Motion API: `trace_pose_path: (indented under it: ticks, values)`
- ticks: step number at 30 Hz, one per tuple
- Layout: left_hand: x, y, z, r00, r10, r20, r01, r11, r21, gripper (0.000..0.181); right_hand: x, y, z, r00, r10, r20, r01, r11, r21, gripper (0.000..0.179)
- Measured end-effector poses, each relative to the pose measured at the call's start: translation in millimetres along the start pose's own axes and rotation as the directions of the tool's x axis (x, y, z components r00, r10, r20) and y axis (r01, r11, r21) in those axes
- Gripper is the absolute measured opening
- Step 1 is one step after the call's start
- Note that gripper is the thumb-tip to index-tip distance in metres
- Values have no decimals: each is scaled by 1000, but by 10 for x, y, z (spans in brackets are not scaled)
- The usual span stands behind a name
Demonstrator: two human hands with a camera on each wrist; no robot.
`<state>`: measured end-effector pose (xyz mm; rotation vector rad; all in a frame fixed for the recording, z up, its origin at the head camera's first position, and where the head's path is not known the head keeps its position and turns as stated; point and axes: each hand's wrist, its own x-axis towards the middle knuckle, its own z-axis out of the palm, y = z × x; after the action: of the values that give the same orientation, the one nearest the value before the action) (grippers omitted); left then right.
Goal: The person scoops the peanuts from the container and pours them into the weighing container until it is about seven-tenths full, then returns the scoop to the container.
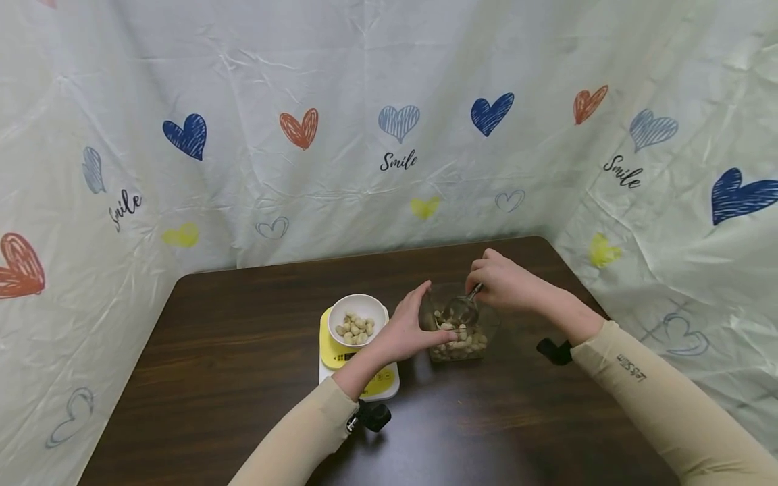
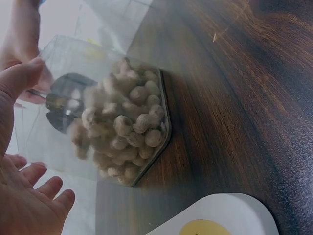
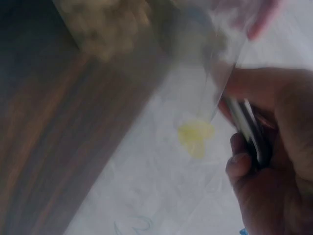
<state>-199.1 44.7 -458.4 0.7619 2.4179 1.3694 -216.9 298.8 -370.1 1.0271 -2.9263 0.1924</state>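
A clear plastic container part-filled with peanuts in their shells stands on the table. My left hand is at its near left corner, thumb along the near wall and the other fingers spread by the left side. The right hand grips the handle of a metal scoop above the far right part of the container. The scoop's bowl is inside, tilted down against the peanuts. Left of the container, a white bowl with several peanuts sits on a yellow and white kitchen scale.
The dark wooden table extends on all sides of these things. A light curtain printed with hearts hangs behind the table and along both sides. My left forearm crosses over the scale's near right part.
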Motion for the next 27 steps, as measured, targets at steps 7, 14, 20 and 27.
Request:
trace_pose_path:
  ticks: [7,14,20,27]
  values:
    - [-5,17,-7,1000,-5,-9,5,1000,6,109,16,90,-15,997,53,62,-58,995,85,16]
    - [2,9,7,1000,-5,-10,5,1000,0,109,6,84,33,994,37,105,-50,991,124,14]
    - [-6,-3,9,1000,-2,-12,2,1000,-5,109,-7,80,35,991,48,124,-68,985,160,14]
    - [13,-3,18,1000,11,-24,-11,1000,0,111,-16,209,-58,987,89,133,-125,948,294,11]
